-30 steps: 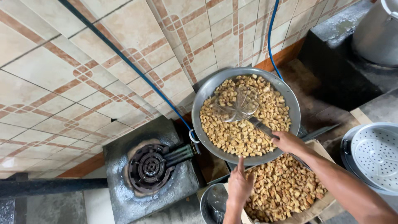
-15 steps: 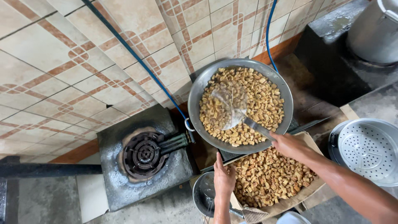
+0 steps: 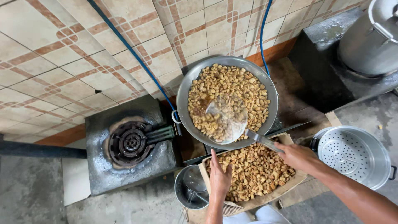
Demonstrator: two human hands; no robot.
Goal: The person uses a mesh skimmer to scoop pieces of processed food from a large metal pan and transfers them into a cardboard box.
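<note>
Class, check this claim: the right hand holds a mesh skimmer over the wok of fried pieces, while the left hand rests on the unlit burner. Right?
Not quite. In the head view the left hand rests on the cardboard tray of fried pieces, not the burner. The rest holds.

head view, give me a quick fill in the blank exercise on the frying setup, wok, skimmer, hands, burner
1. The right hand holds the handle of a round ____ over the wok.
2. The left hand rests over a cardboard ____ of fried pieces.
3. The gas burner left of the wok has ____ pan on it.
4. The perforated steamer pot stands to the ____ of the right hand.

Missing words: skimmer; tray; no; right
</note>
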